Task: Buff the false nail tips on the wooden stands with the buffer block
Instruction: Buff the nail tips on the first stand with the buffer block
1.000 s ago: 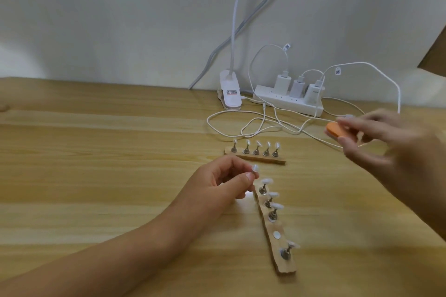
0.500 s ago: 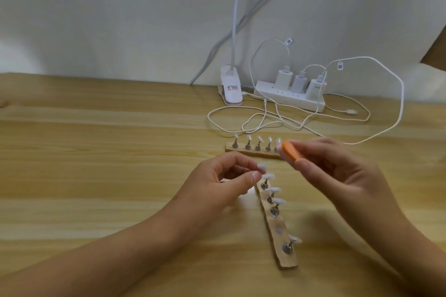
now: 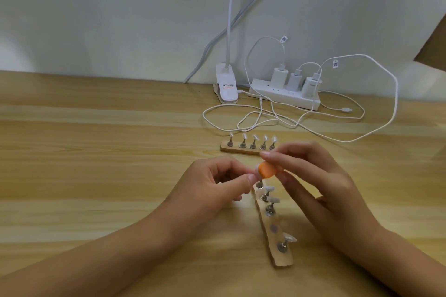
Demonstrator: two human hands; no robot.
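Observation:
My right hand [image 3: 311, 178] pinches a small orange buffer block [image 3: 339, 169] between thumb and fingers. The block lies against a white false nail tip that my left hand [image 3: 212, 183] pinches on its small peg, lifted off the near wooden stand [image 3: 277, 231]. That stand runs toward me and carries several metal pegs with white nail tips [image 3: 271, 200]; one slot shows only a bare metal disc. A second wooden stand [image 3: 237, 150] lies crosswise behind my hands with several upright tips on pegs.
A white power strip [image 3: 284, 96] with three chargers sits at the back by the wall. Loose white cables [image 3: 265, 118] loop over the wooden table [image 3: 96, 164] behind the far stand. A white clip lamp base [image 3: 226, 87] stands left of the strip.
My right hand carried the orange block from the far right inward and down to the nail tip held by my left hand. My left hand stayed almost still.

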